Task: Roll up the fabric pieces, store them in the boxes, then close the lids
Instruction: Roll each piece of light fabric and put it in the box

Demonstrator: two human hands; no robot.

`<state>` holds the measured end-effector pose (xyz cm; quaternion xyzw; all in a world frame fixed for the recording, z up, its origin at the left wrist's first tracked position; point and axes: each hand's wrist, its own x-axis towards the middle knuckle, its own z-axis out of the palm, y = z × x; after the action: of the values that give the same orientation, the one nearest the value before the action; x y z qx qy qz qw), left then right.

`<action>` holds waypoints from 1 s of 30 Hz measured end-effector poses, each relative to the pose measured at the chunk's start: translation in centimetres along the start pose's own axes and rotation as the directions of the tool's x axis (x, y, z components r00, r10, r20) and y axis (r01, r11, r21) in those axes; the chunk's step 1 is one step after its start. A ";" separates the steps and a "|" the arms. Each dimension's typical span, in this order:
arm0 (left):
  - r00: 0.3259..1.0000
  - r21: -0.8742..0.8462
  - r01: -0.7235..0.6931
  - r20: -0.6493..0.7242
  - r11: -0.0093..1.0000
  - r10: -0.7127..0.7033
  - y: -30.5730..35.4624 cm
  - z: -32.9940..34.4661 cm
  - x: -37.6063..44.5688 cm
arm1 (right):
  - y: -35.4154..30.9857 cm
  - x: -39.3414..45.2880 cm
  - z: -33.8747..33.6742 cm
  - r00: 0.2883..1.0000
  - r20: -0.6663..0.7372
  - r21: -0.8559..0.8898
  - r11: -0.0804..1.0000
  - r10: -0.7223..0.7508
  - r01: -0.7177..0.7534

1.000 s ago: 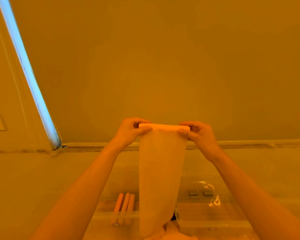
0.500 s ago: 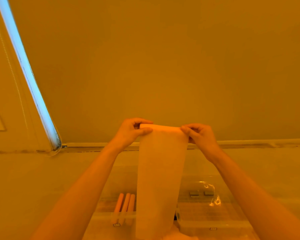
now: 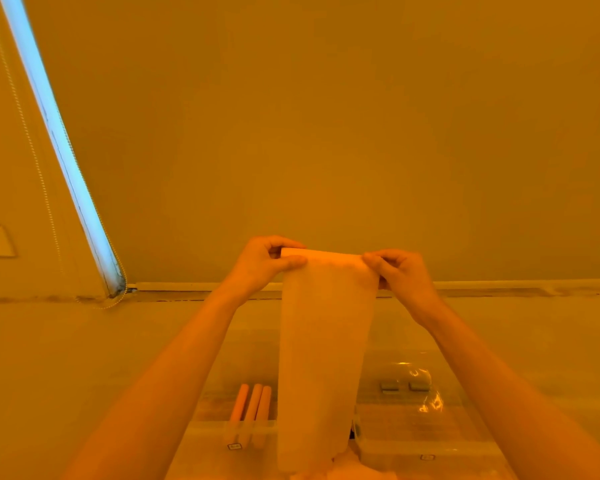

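Readable text: I find none anywhere in my view
Left box (image 3: 222, 433): I see a small dark-framed sticker (image 3: 234, 446) on its front rim, just below the three rolled pieces (image 3: 253, 403); its print is too small for me to make out
Right box (image 3: 430, 445): I see a second small sticker (image 3: 427, 457) on its near rim, to the right of the left box's sticker; it is blurred and I cannot read it
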<state>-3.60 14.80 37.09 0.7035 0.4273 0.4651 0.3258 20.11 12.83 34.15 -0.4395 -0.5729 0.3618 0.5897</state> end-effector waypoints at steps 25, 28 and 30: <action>1.000 -0.036 0.000 0.020 0.999 0.000 -0.5 0.4 0.2 | -0.1 -0.3 -0.6 0.999 0.004 -0.016 0.999 -0.034 0.034; 1.000 -0.002 -0.006 0.026 1.000 0.006 -0.6 0.5 0.3 | -0.1 -0.2 -0.7 1.000 -0.006 -0.067 0.997 -0.031 0.030; 1.000 0.033 0.004 0.017 0.999 -0.004 -0.6 0.6 0.4 | -0.2 -0.3 -0.7 0.999 -0.012 -0.074 0.997 -0.038 0.037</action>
<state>-3.19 15.38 36.50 0.7118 0.4335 0.4515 0.3188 20.76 12.43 34.30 -0.4526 -0.5899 0.3264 0.5836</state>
